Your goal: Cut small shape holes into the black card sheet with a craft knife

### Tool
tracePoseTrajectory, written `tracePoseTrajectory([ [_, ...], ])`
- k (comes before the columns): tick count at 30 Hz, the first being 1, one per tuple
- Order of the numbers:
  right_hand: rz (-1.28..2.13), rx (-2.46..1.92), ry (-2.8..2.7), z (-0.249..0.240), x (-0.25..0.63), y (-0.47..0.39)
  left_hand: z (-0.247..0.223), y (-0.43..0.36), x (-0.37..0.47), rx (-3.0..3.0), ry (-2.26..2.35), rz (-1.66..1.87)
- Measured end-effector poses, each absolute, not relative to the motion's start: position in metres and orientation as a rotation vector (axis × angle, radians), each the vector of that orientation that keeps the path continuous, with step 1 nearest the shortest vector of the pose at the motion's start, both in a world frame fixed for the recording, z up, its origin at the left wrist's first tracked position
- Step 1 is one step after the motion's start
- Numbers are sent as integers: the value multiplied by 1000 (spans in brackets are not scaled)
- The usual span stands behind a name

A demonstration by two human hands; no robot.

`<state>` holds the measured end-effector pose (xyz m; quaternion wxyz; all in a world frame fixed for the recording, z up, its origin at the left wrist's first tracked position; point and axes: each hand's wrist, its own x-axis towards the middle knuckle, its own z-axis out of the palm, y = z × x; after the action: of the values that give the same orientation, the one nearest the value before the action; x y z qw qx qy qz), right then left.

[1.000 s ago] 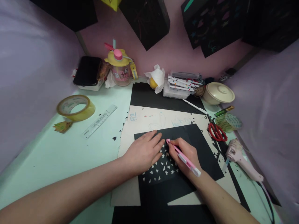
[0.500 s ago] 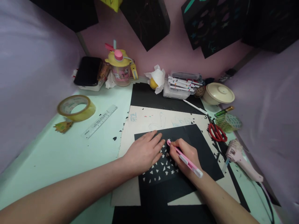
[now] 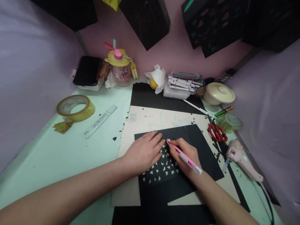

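A sheet of black paper (image 3: 187,184) lies at the centre, pierced by many small white-looking star, triangle and other cutouts. My left hand (image 3: 144,153) rests flat on it, left of the upper cutouts, with fingers stretched out and slightly apart. In my right hand (image 3: 185,154) is a slim pink pen-shaped craft knife (image 3: 188,161), pinched near its front end. Its tip meets the black paper just right of my left fingertips, beside a star cutout. The blade itself is too small to make out. Under the black paper lies a white board (image 3: 126,134) with faint blue drawings.
To the left are a tape roll (image 3: 87,111) and a clear ruler (image 3: 99,122). On the right are red-handled scissors (image 3: 217,132), a pink glue gun (image 3: 245,162) and a lidded bowl (image 3: 220,93). A drink cup (image 3: 120,70) and a pen box (image 3: 180,87) stand behind. Black scraps lie scattered.
The view has shifted very slightly. Both hands stay almost in place, and the craft knife's tip has moved a tiny bit to the left.
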<state>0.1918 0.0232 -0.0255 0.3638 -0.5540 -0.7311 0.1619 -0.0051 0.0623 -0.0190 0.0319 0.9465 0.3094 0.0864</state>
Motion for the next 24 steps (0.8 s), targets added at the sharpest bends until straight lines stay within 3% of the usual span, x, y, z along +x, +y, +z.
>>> tracePoseTrajectory([
  [24,488,-1465,-1811,-25,191,24,-17,62,-5,2890,961,284],
])
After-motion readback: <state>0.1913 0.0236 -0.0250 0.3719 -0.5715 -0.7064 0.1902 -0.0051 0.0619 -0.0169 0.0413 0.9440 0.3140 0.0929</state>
